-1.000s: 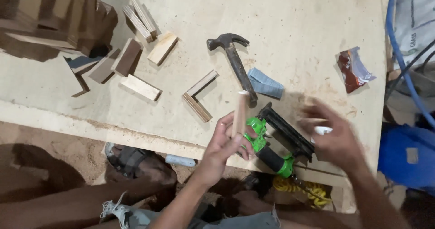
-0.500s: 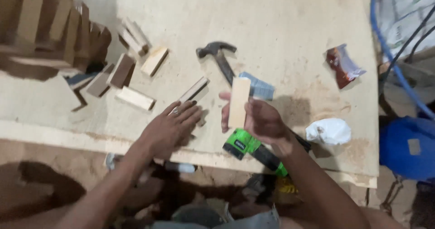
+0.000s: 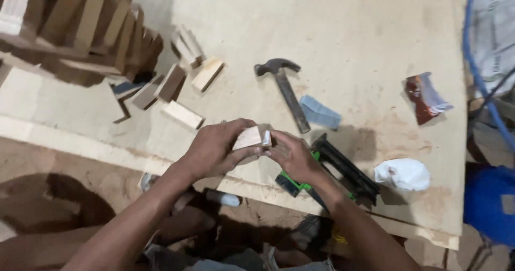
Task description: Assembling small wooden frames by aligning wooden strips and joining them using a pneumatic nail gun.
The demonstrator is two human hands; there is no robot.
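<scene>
At centre frame our left hand (image 3: 217, 147) and right hand (image 3: 292, 156) clench a pale wood block (image 3: 249, 138) between them above the plywood bench (image 3: 375, 46). Loose offcuts (image 3: 183, 114) lie unjoined upper left; hammer (image 3: 283, 86) and green nail gun (image 3: 338, 169) rest untouched.

Pale wood pieces (image 3: 251, 137) — short, cut ends together — held above plywood bench edge.

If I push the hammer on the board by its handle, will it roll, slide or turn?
The hammer lies flat on the plywood board, so it probably will not roll: its curved claw head looks wide enough to block that. The metal head likely carries most of the weight, so a push at the handle may swing it around the head. The dusty board may let it slide.
</scene>
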